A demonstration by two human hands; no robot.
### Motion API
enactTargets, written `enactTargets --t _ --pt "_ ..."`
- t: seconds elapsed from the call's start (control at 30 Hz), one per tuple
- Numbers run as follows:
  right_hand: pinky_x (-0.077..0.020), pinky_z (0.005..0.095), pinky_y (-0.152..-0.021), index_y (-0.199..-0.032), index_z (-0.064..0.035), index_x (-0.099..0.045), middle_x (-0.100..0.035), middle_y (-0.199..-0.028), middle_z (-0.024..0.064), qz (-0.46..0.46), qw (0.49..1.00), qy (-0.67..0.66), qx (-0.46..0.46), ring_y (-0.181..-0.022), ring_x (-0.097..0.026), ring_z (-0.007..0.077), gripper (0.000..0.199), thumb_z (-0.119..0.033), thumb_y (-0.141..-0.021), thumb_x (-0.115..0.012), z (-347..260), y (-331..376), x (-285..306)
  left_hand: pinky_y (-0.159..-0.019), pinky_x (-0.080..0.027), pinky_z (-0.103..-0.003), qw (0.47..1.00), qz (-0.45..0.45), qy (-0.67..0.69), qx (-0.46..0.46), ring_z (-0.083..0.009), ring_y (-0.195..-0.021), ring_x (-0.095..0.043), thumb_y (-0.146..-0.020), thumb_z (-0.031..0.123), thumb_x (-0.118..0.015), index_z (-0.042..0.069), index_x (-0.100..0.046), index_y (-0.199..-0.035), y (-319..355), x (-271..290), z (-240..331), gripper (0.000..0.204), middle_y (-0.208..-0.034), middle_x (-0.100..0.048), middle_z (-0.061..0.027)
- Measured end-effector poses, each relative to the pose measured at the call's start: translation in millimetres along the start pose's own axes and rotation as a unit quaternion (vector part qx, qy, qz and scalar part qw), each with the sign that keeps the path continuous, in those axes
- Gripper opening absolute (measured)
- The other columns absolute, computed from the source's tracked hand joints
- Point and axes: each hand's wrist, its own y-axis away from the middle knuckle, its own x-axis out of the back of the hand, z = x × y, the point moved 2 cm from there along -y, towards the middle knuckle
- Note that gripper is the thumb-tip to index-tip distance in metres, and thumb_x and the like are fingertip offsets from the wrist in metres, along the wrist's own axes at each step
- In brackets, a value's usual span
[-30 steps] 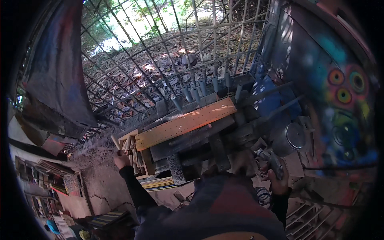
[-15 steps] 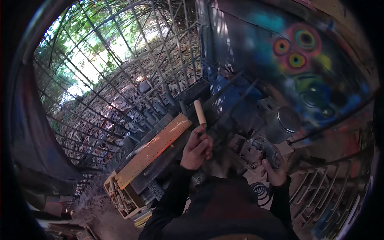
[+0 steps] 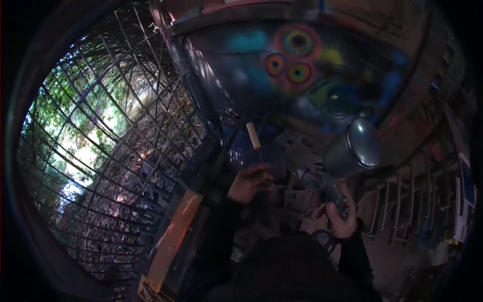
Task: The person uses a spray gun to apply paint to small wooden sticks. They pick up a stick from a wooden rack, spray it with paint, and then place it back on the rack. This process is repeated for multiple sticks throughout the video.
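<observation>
Since the half-second-old frame swung rightward, my left hand (image 3: pixel 249 182) has lowered, pinching a thin brush (image 3: pixel 255 142) by its wire stem, pale cylindrical tip up, long axis near vertical. My right hand (image 3: pixel 340 217) is wrapped around a metal spray gun (image 3: pixel 322 185), its smooth grey cup (image 3: pixel 354 147) up-right.

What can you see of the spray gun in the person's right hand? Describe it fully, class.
The spray gun is a dark metal tool with a large, dull grey metal cup mounted on top, its rounded lid catching light. The right hand wraps its handle from below, holding it tilted, nozzle end pointing up and left toward the left hand. It hangs in front of a painted wall, touching nothing else visible. Finer details are too dark to tell.
</observation>
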Motion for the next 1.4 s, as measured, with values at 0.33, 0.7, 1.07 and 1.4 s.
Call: enactTargets --t 0.33,0.7,1.07,1.4 --pt "-0.0423 0.0235 -0.070 -0.128 0.0018 -0.040 -0.058 -0.089 0.0068 0.021 0.999 0.047 0.010 -0.077 -0.052 0.0092 0.047 -0.014 -0.086 -0.053 -2 -2 4 -0.067 -0.051 -0.026 0.998 0.043 -0.016 -0.043 -0.0152 -0.075 -0.062 -0.085 0.013 -0.063 -0.003 -0.059 -0.108 -14 0 16 0.029 -0.085 -0.062 -0.0081" --pt "-0.0430 0.0240 -0.069 -0.127 0.0037 -0.040 -0.058 -0.085 0.0079 0.003 0.998 0.049 0.030 -0.075 -0.053 0.0104 0.045 -0.012 -0.086 -0.051 -6 0 3 -0.062 -0.049 -0.025 0.993 0.101 -0.035 -0.055 -0.0144 -0.071 -0.061 -0.081 0.013 -0.068 -0.002 -0.062 -0.099 -10 10 21 0.024 -0.081 -0.062 -0.0071" --pt "-0.0432 0.0250 -0.070 -0.126 0.0052 -0.040 -0.058 -0.091 0.0102 0.004 0.999 0.048 0.022 -0.077 -0.054 0.0117 0.047 -0.014 -0.085 -0.052 -11 1 -1 -0.059 -0.045 -0.024 0.988 0.124 -0.064 -0.061 -0.0125 -0.066 -0.059 -0.079 0.014 -0.070 -0.001 -0.061 -0.092 -8 11 22 0.022 -0.077 -0.061 -0.0051" --pt "-0.0432 0.0229 -0.064 -0.129 0.0031 -0.037 -0.058 -0.087 0.0092 0.003 0.999 0.044 0.026 -0.075 -0.054 0.0112 0.053 -0.023 -0.086 -0.054 -13 1 2 -0.071 -0.053 -0.028 0.996 0.042 0.019 -0.072 -0.0181 -0.080 -0.063 -0.082 0.006 -0.065 -0.001 -0.060 -0.104 -9 14 21 0.024 -0.091 -0.062 -0.0090"
